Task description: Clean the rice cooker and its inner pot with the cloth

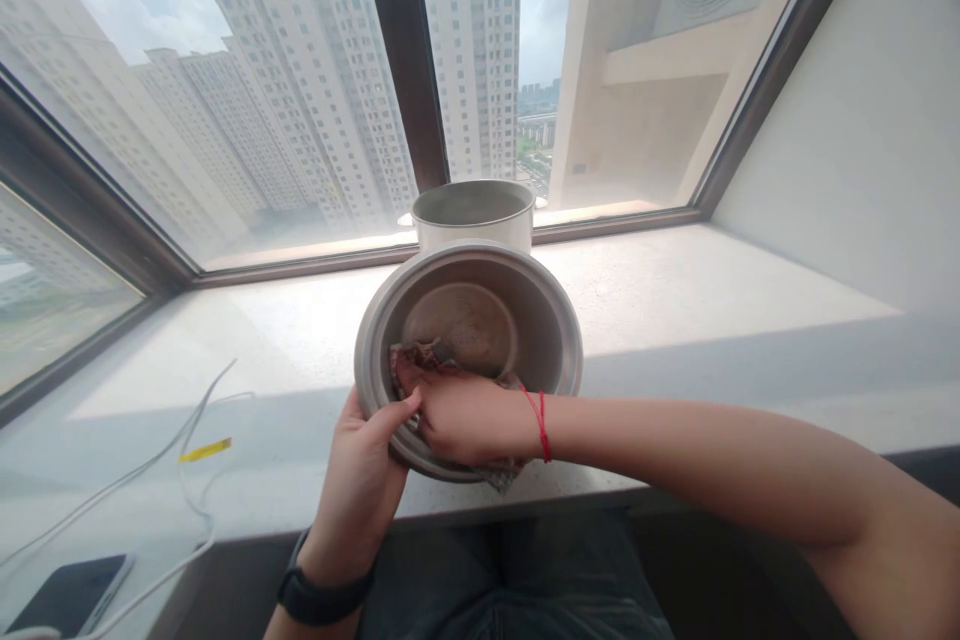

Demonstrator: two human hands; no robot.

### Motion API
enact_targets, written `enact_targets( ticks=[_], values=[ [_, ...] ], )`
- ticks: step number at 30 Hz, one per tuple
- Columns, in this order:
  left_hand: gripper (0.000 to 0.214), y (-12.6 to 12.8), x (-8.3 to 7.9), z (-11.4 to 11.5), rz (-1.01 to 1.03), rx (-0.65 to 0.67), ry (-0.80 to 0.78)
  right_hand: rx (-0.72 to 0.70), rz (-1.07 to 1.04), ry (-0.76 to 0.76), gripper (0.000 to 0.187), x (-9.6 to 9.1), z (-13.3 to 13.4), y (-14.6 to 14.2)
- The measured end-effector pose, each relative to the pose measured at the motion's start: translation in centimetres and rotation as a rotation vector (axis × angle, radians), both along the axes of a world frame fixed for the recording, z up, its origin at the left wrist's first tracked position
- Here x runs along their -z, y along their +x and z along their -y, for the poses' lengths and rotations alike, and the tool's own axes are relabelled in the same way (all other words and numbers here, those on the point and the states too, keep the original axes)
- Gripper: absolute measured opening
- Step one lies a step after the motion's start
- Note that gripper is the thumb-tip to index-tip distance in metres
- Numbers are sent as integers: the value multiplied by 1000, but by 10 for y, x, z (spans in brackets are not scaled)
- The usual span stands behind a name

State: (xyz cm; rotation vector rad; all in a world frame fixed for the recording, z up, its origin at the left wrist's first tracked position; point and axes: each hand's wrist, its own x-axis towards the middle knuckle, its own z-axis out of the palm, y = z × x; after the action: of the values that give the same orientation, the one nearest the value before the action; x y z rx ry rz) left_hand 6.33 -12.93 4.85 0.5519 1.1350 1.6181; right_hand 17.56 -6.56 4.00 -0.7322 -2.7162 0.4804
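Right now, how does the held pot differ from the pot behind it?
The held pot is tilted, mouth towards the camera; the rear pot stands upright. The held pot looks wider and grey; the rear pot narrower and pale. The left hand grips the held pot, the right hand presses a cloth inside; no hand touches the rear pot. Both are round and lidless.

Metal bowl (559,320): dull grey, smooth, soft sheen, brownish staining inside. Metal pot (472,220), at 12 o'clock of the bowl: pale, satin finish. Fabric cloth (420,357), inside the bowl at 7 o'clock: patterned, crumpled, matt. Stone-like sill (675,290): pale, smooth, faintly speckled. Plastic-sheathed cable (187,420), at 9 o'clock: white, smooth. Black phone (71,592), at 8 o'clock: glossy face. Black wristband (322,600): matt, rubbery. Red thread (541,425): thin string.
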Motion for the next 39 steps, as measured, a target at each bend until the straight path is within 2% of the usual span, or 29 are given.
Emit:
enact_targets(
  ticks=[2, 4, 7, 10, 13, 15, 17, 20, 22, 25, 29, 32, 34, 35, 37, 38, 39],
  values=[
    [54, 1, 0, 1, 7, -4, 5, 48, 49, 81, 69, 4, 1, -4],
    [53, 3, 0, 1, 25, -10, 18, 81, 95, 164, 63, 11, -5, -6],
    [52, 4, 1, 2, 43, -19, 15, 142, 173, 379, 53, 20, -23, -2],
    [49, 6, 0, 2, 19, -46, 12, 281, 267, 482, 55, 18, -43, 8],
    [47, 6, -1, -1, 7, -91, 14, 445, 379, 446, 59, 4, -46, 21],
    [47, 6, -2, -3, 3, -103, 16, 490, 470, 375, 59, -10, -36, 28],
    [47, 5, -2, -6, -13, -102, 30, 434, 555, 289, 53, -24, -19, 35],
    [50, 3, 0, -10, -51, -88, 75, 275, 612, 145, 33, -40, 7, 45],
    [54, 2, 1, -12, -63, -68, 98, 241, 575, 99, 41, -45, 21, 54],
    [54, -1, 1, -12, -58, -69, 102, 253, 411, 188, 45, -43, 34, 71],
    [56, -7, -3, -11, -23, -58, 89, 278, 154, 392, 52, -32, 42, 101],
    [58, -12, -6, -11, 17, -60, 48, 433, -158, 563, 49, -24, 39, 125],
    [56, -13, -8, -10, 42, -74, 21, 614, -454, 580, 45, -18, 31, 137],
    [56, -13, -9, -9, 53, -83, 11, 724, -616, 524, 43, -15, 26, 141],
    [56, -9, -12, -7, 69, -94, -13, 880, -922, 230, 37, -12, 17, 143],
    [57, -7, -13, -6, 75, -98, -29, 882, -1050, 18, 37, -11, 14, 142],
    [59, -4, -14, -4, 78, -99, -43, 825, -1155, -191, 41, -11, 13, 139]
  ],
)
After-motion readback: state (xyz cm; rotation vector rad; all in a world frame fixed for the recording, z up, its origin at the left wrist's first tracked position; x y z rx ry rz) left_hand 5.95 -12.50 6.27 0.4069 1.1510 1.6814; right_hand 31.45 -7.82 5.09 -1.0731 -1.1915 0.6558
